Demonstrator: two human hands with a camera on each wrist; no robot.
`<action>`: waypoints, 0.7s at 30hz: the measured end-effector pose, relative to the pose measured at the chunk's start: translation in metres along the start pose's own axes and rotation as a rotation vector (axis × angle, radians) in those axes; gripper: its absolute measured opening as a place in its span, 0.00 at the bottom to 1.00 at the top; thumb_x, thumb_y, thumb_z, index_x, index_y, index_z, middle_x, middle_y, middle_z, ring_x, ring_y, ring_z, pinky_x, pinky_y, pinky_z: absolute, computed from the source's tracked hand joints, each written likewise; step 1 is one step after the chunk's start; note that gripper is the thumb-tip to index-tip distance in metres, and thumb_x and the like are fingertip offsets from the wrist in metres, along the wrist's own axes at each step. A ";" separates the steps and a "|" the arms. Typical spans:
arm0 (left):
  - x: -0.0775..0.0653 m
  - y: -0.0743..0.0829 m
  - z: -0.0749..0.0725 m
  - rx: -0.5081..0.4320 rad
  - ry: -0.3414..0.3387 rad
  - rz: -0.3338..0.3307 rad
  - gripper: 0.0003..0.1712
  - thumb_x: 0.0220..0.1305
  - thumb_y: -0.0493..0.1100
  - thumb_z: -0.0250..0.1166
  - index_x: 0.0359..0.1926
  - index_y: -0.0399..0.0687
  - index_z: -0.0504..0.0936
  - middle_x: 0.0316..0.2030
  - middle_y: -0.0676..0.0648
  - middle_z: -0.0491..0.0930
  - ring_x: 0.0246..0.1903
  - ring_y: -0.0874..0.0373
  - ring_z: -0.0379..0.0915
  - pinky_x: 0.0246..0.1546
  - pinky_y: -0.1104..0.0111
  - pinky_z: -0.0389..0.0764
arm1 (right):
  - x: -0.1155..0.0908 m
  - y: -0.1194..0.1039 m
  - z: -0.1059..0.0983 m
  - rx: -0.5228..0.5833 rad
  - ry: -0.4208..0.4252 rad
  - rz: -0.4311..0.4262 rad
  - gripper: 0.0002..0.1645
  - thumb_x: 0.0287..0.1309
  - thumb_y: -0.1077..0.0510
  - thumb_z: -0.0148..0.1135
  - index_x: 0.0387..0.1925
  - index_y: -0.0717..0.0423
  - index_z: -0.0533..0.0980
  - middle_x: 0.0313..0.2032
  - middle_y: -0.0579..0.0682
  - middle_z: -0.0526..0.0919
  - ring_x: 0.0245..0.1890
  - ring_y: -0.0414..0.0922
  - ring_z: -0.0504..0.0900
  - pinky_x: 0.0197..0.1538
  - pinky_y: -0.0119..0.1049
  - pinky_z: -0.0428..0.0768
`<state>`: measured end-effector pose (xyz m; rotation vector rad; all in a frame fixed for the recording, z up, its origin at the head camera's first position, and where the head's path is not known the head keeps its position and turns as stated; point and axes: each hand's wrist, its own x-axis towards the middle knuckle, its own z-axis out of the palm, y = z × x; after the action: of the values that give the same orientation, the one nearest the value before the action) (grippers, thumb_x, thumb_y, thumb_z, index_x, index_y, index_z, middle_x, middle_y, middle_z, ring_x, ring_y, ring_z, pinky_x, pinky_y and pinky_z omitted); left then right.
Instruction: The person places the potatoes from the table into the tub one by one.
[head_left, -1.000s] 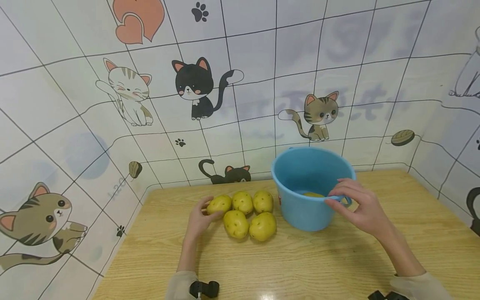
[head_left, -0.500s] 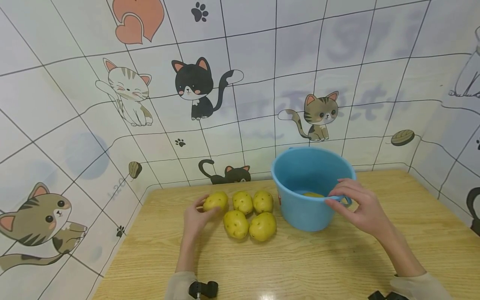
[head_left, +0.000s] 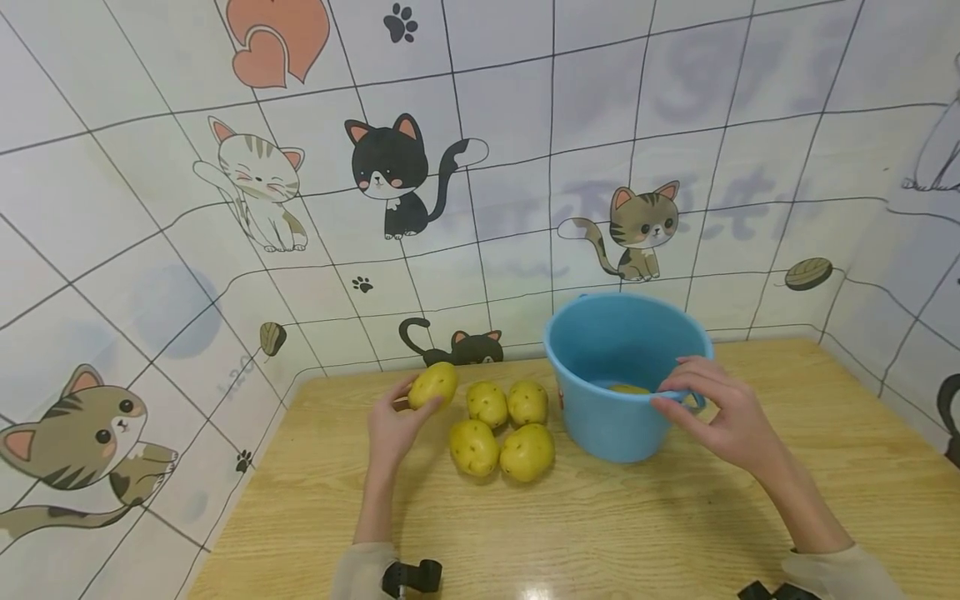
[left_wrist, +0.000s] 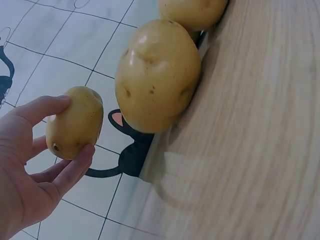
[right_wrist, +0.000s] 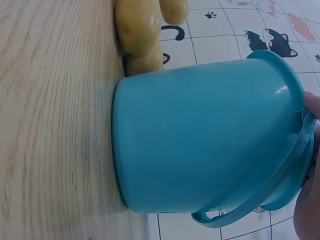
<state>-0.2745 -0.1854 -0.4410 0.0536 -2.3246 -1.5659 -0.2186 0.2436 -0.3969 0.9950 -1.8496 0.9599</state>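
Note:
My left hand [head_left: 393, 430] holds a yellow potato [head_left: 434, 386] between thumb and fingers, raised off the tabletop; the left wrist view shows that potato [left_wrist: 76, 122] gripped at its sides. Just right of it, several more potatoes [head_left: 474, 448] lie grouped on the table. A blue bucket [head_left: 615, 425] stands upright to their right, and part of a yellow potato [head_left: 628, 389] shows at its bottom. My right hand [head_left: 723, 414] pinches the bucket's near right rim. In the right wrist view the bucket [right_wrist: 210, 135] fills the middle, its handle [right_wrist: 270, 185] hanging down along the side.
The wooden table [head_left: 600, 533] meets a wall [head_left: 510, 233] with grid lines and printed cats behind and at both sides. Dark wrist mounts [head_left: 412, 577] sit at the sleeves.
The left hand has drawn the potato slightly left, away from the group, then lifted it off the table. My right hand stays at the bucket rim.

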 end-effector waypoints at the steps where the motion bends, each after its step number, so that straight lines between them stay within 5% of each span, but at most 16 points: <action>1: 0.000 0.002 0.001 -0.005 0.007 0.016 0.32 0.51 0.47 0.81 0.58 0.49 0.84 0.49 0.41 0.82 0.43 0.46 0.80 0.38 0.65 0.81 | -0.001 0.001 0.000 -0.001 0.000 0.002 0.24 0.67 0.41 0.64 0.31 0.59 0.83 0.30 0.48 0.83 0.48 0.39 0.78 0.66 0.34 0.69; 8: -0.004 0.019 0.010 -0.054 0.045 0.085 0.32 0.51 0.45 0.81 0.58 0.48 0.84 0.49 0.40 0.83 0.45 0.45 0.80 0.40 0.63 0.81 | 0.001 -0.001 0.000 -0.009 0.001 0.010 0.24 0.67 0.41 0.63 0.31 0.59 0.82 0.30 0.48 0.83 0.50 0.37 0.77 0.65 0.33 0.69; 21: -0.016 0.056 0.022 -0.155 -0.005 0.136 0.31 0.51 0.45 0.81 0.58 0.51 0.84 0.51 0.42 0.82 0.48 0.46 0.80 0.44 0.62 0.84 | 0.005 -0.005 0.000 -0.010 0.008 -0.008 0.27 0.67 0.40 0.62 0.30 0.61 0.82 0.29 0.50 0.82 0.48 0.37 0.77 0.66 0.34 0.69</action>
<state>-0.2570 -0.1403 -0.4020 -0.1429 -2.1540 -1.6721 -0.2158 0.2397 -0.3910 0.9906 -1.8404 0.9479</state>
